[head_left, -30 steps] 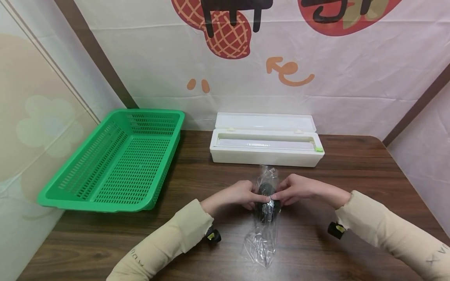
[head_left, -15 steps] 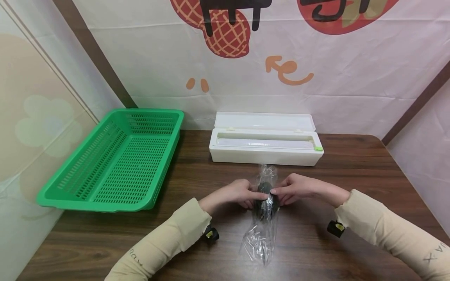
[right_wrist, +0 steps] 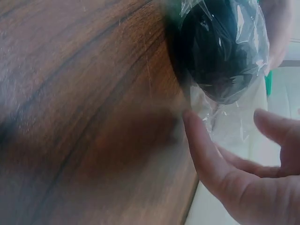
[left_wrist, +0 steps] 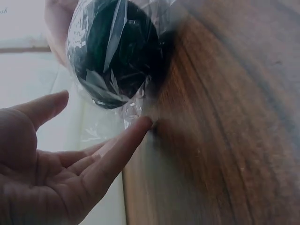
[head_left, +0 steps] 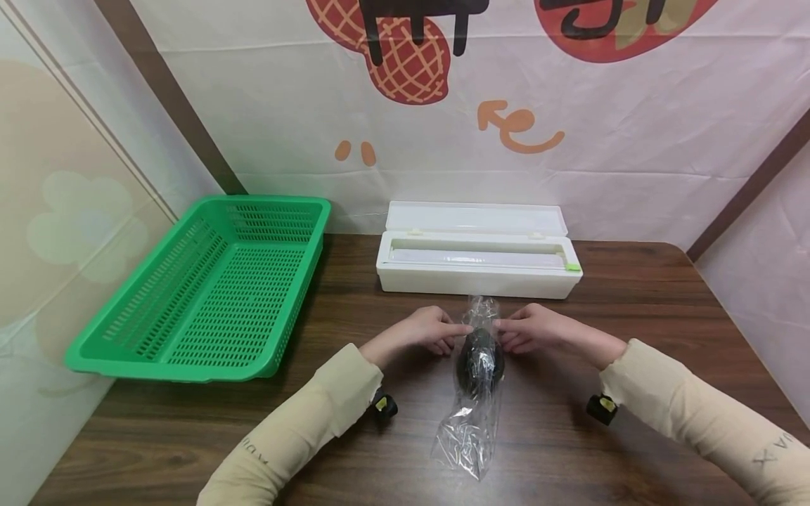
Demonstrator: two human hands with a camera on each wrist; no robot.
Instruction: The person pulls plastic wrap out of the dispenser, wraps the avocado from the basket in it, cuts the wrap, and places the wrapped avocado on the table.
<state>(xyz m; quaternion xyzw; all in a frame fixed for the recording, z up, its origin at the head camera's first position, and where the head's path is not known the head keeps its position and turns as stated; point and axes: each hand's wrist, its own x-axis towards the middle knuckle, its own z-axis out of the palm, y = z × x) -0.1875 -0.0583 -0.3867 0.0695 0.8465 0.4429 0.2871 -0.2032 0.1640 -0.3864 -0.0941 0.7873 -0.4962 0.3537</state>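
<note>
A dark green, rounded thing [head_left: 481,367] lies on the table inside clear cling film [head_left: 466,439], whose loose ends stretch towards the far and near sides. Its exact kind is hidden by glare on the film. My left hand [head_left: 430,329] is at its far left, thumb and fingers spread apart in the left wrist view. Opposite it, my right hand [head_left: 530,329] is at the far right, thumb and index finger also apart in the right wrist view. Both sets of fingertips are close to the film's far end; whether they touch it, I cannot tell.
Behind the hands stands a white cling film box [head_left: 479,282] with its lid [head_left: 477,218] raised and a roll inside. A green perforated basket [head_left: 268,365] is at the left of the wooden table [head_left: 658,309]. A printed cloth wall borders the back.
Both hands have let go of the wrapped thing's top and moved to its far end, uncovering more of it. The wrapped thing stays in about the same place.
</note>
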